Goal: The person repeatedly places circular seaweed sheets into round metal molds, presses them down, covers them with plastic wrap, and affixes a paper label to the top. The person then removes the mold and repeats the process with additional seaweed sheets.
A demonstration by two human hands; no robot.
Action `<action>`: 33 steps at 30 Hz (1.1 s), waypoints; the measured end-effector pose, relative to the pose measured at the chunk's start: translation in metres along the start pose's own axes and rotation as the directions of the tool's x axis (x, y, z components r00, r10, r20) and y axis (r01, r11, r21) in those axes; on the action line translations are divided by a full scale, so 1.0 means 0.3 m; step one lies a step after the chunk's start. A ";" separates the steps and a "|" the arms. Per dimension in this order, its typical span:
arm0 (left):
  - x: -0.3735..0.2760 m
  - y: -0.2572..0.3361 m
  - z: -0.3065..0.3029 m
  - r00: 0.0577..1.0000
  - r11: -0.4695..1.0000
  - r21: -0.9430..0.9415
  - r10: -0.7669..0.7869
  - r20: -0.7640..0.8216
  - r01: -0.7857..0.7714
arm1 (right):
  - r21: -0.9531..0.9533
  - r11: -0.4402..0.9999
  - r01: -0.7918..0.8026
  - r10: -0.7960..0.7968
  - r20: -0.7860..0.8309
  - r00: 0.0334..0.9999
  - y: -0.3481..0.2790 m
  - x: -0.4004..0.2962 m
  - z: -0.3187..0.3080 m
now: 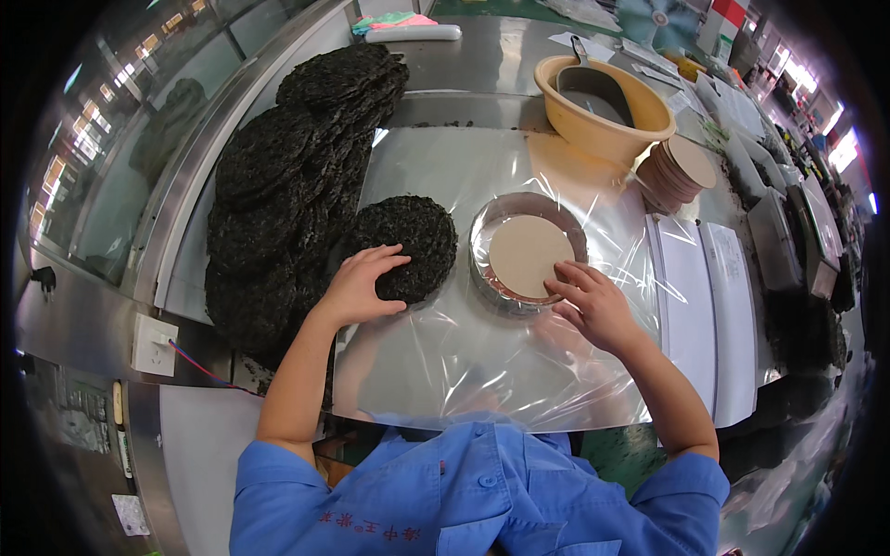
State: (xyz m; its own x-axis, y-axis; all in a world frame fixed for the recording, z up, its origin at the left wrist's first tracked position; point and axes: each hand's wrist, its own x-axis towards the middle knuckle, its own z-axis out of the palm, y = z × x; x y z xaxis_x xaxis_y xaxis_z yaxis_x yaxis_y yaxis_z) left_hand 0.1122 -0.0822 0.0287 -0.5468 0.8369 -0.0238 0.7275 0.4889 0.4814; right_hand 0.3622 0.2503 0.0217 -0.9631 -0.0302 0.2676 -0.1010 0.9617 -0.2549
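Before me a sheet of clear plastic film (417, 361) covers the metal table. A round cake of dried dark seaweed (417, 243) lies on it, and my left hand (365, 281) rests at its left edge with the fingers on it. To its right stands a round ring-shaped mould (481, 278), with film around it. Inside the ring lies a pale round disc (532, 254). My right hand (591, 302) is at the ring's lower right, its fingertips at the disc's edge; whether it grips anything cannot be told.
Large overlapping stacks of seaweed cakes (257, 208) stand at the left. A yellow basin (605, 139) with a dark scoop (594, 94), a stack of pale discs (674, 170) and stacked white sheets (726, 320) are at the right. A wall socket (154, 344) is at lower left.
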 end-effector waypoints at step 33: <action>0.589 0.422 0.266 0.847 0.867 0.452 -0.067 0.528 -0.212 | -0.239 0.969 -0.069 0.210 0.635 0.744 0.113 0.382 0.091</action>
State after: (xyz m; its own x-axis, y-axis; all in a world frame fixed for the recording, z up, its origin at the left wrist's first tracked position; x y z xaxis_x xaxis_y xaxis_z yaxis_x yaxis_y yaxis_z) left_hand 0.1408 0.1473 0.0157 -0.2934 0.8055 -0.5149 0.9337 0.3570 0.0265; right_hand 0.2415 0.2718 0.0183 -0.8959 0.0060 -0.4441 0.0282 0.9987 -0.0433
